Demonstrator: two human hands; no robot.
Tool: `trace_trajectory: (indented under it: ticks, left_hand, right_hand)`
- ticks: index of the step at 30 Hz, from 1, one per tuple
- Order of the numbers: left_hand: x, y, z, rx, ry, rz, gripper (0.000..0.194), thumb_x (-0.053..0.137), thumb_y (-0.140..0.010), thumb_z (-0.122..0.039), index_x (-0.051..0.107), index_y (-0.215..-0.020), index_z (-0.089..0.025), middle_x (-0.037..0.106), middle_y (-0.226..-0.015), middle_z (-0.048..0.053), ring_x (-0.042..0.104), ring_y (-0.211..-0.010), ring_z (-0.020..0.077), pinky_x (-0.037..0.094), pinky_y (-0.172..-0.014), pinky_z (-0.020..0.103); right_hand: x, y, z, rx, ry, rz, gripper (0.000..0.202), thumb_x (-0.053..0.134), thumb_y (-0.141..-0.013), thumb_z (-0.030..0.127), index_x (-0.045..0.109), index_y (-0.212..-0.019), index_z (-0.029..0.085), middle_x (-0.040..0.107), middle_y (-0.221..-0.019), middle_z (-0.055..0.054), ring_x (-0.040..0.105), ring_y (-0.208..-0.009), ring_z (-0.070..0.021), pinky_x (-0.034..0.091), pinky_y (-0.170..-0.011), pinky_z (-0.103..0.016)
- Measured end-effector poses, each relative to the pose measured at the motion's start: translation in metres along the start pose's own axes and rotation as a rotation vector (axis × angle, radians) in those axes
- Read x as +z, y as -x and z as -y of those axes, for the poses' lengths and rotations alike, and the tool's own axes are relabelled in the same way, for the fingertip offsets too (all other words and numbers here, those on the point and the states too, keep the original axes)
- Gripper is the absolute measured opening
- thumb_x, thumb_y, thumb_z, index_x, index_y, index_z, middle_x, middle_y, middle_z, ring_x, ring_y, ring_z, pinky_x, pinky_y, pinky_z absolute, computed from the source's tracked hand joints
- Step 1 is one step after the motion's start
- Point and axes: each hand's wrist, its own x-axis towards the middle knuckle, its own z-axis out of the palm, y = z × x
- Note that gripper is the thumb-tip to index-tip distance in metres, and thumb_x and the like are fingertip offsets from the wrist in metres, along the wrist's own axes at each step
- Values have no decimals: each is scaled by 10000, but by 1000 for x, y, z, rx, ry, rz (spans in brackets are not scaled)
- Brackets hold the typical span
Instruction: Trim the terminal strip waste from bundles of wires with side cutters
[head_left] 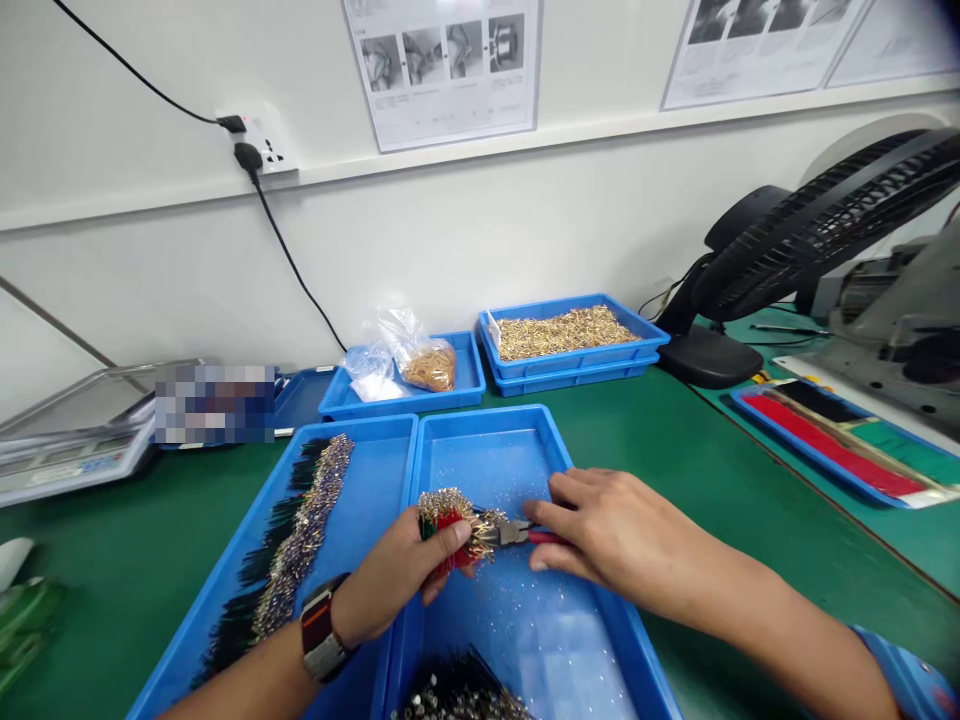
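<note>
On the green worktop (622, 430) sits a blue tray (484, 455). Above it, the left hand (401, 568) and right hand (604, 527) hold, respectively, a bunch of strands (448, 522) and pliers (514, 532), the latter at its metal tips (486, 522). If the pliers slip, they could nick the left thumb (452, 540).

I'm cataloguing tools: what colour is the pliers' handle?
On the pliers, the visible part of the handle is pinkish red, best seen in the head view.
</note>
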Motion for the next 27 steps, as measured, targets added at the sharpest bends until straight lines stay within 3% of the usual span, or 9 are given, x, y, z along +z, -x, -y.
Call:
trace_trajectory:
  ticks: [3,9,17,24,27]
  left_hand:
    - [0,0,0,10,13,-8,535,690,-943,-678,684,-978,-145,740,-749,35,434,-459,76,314,-439,216]
    - [-1,-1,1,43,-49,23,515,670,-977,-642,692,-881,-137,725,-726,29,429,-456,69,310,-440,217]
    - [2,-1,6,21,75,8,495,682,-977,-626,681,-1007,-132,774,-787,56,471,-431,62,323,-428,199]
    - [-1,-1,8,24,24,94,502,687,-973,-633,708,-930,-133,745,-755,35,444,-436,52,313,-421,196]
    - [0,-1,8,28,37,109,483,702,-970,-617,702,-929,-135,747,-755,40,444,-443,58,312,-416,195]
  right_hand:
    - [0,0,0,-4,-16,-4,408,510,-1091,590,679,-1029,224,605,-860,-34,591,-722,-233,343,-646,-370]
    - [1,0,3,-8,43,-29,372,558,-1074,570,676,-1024,221,609,-867,-37,605,-743,-257,365,-662,-388]
    - [2,-3,0,-12,43,-39,362,563,-1077,557,687,-1083,216,614,-874,-36,602,-733,-252,363,-657,-384]
    - [2,-2,0,-7,31,-19,380,533,-1089,566,672,-1005,222,608,-852,-32,594,-720,-237,323,-637,-373]
    - [-2,-1,-1,1,9,-46,402,508,-1095,578,688,-1066,219,606,-857,-30,593,-718,-233,325,-631,-375]
